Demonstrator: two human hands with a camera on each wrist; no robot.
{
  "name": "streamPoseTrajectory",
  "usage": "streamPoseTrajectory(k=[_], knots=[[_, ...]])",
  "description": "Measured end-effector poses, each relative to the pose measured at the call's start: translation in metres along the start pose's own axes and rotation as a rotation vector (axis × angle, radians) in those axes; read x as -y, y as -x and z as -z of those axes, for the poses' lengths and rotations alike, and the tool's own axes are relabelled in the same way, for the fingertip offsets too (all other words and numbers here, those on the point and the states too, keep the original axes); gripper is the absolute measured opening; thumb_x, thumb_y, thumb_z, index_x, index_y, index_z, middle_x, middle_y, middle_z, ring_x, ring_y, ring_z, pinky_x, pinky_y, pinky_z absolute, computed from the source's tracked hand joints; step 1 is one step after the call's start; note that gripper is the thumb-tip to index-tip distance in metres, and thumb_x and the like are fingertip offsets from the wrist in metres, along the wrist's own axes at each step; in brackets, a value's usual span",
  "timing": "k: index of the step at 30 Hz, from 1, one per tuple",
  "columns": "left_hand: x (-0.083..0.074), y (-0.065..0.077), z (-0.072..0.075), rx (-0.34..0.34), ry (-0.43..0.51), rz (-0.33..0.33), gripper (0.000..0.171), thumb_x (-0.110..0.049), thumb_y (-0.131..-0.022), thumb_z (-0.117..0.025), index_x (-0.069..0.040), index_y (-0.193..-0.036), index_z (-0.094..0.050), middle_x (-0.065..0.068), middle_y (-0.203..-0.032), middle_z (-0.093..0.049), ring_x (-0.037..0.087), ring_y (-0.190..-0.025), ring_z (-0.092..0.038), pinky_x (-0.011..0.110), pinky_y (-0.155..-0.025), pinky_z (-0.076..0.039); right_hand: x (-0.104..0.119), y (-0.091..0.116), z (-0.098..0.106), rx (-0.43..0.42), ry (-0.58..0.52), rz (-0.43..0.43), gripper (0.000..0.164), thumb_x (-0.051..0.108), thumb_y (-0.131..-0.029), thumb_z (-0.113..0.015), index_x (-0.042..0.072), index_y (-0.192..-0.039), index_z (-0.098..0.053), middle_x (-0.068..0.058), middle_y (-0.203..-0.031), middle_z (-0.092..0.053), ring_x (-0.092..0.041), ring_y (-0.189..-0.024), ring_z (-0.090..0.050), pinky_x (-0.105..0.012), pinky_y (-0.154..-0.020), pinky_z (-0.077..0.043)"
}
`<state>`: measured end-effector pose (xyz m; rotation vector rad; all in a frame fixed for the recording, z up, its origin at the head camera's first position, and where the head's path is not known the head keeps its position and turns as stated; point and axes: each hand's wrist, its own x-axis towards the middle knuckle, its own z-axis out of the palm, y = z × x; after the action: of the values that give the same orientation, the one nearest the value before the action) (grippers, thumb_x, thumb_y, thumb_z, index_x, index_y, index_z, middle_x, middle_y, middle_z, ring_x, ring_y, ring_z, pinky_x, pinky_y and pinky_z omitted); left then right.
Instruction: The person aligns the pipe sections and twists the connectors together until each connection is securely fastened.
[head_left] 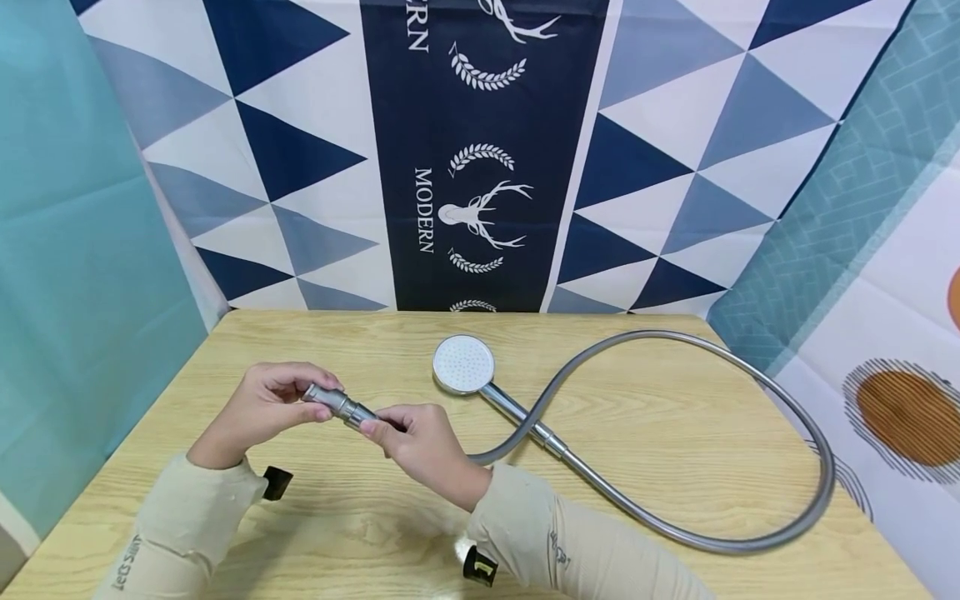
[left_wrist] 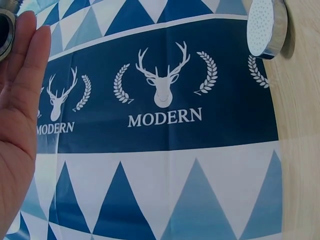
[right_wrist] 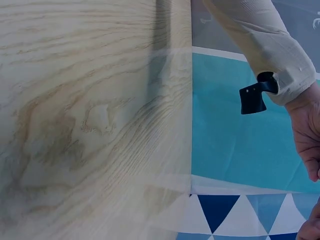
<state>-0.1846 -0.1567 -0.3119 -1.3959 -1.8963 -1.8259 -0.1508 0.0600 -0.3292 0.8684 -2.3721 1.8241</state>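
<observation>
Both my left hand point(head_left: 257, 408) and my right hand point(head_left: 426, 442) pinch one cylindrical silver-grey metal connector point(head_left: 342, 406); beyond my right hand lies a round, white-faced chrome shower head point(head_left: 463, 365).

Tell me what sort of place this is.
Probably a makeshift work or filming booth: a creased, printed sheet hangs behind a wood-grain table, and a hand shower lies loose on the tabletop.

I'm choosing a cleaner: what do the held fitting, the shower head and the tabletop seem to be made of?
Held fitting: probably metal, given its grey, shiny surface. Shower head: likely plastic across its white, dotted face; the mirror-bright rim suggests chrome plating. Tabletop: wood or wood-look laminate, slightly glossy, showing pale grain.
</observation>
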Motion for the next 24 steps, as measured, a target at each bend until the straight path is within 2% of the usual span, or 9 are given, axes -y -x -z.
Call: streamPoseTrajectory(k=[5,12,18,20,24], knots=[[0.0022,0.0004,0.0008,0.006,-0.007,-0.011,0.022,0.0,-0.082,-0.072,-0.011,-0.101,-0.071,-0.003,-0.098,-0.07,0.004,-0.069,-0.058,0.022,-0.05,-0.043,-0.0027,-0.003,0.001,0.02,-0.027,-0.032,0.021,0.008,-0.092,-0.063,-0.011,-0.086,-0.07,-0.016,-0.057,-0.055,0.001,-0.048,-0.037,-0.018,-0.044,-0.028],[0.003,0.0005,0.0007,0.016,-0.016,-0.005,0.021,0.0,-0.083,-0.072,-0.013,-0.099,-0.07,-0.004,-0.096,-0.069,0.002,-0.069,-0.059,0.022,-0.05,-0.044,-0.0026,-0.0049,0.0017,0.073,-0.05,-0.078,0.026,0.008,-0.096,-0.057,-0.013,-0.083,-0.065,-0.009,-0.055,-0.05,0.001,-0.048,-0.034,-0.018,-0.045,-0.027],[0.003,0.0012,0.0017,0.002,-0.026,-0.009,0.022,0.001,-0.082,-0.072,-0.014,-0.099,-0.071,-0.003,-0.097,-0.069,0.003,-0.07,-0.059,0.021,-0.051,-0.045,-0.0012,-0.0045,-0.0002,0.053,-0.133,-0.141,0.02,0.01,-0.096,-0.057,-0.009,-0.104,-0.058,-0.003,-0.059,-0.051,-0.005,-0.048,-0.035,-0.02,-0.045,-0.027],[0.0031,0.0021,0.0023,-0.002,-0.025,-0.013,0.023,0.001,-0.082,-0.073,-0.014,-0.099,-0.071,-0.003,-0.097,-0.069,0.003,-0.07,-0.059,0.021,-0.051,-0.045,-0.0011,-0.0041,-0.0012,0.035,-0.165,-0.15,0.018,0.009,-0.096,-0.059,-0.006,-0.105,-0.055,-0.007,-0.059,-0.053,-0.006,-0.047,-0.035,-0.02,-0.044,-0.026],[0.0035,0.0046,0.0037,-0.013,-0.028,-0.023,0.023,0.0,-0.082,-0.073,-0.014,-0.1,-0.071,-0.003,-0.098,-0.069,0.003,-0.071,-0.059,0.022,-0.05,-0.044,-0.0026,-0.0049,-0.0036,-0.011,-0.188,-0.103,0.013,0.002,-0.092,-0.062,-0.009,-0.093,-0.055,-0.023,-0.063,-0.058,-0.004,-0.046,-0.04,-0.018,-0.043,-0.029]])
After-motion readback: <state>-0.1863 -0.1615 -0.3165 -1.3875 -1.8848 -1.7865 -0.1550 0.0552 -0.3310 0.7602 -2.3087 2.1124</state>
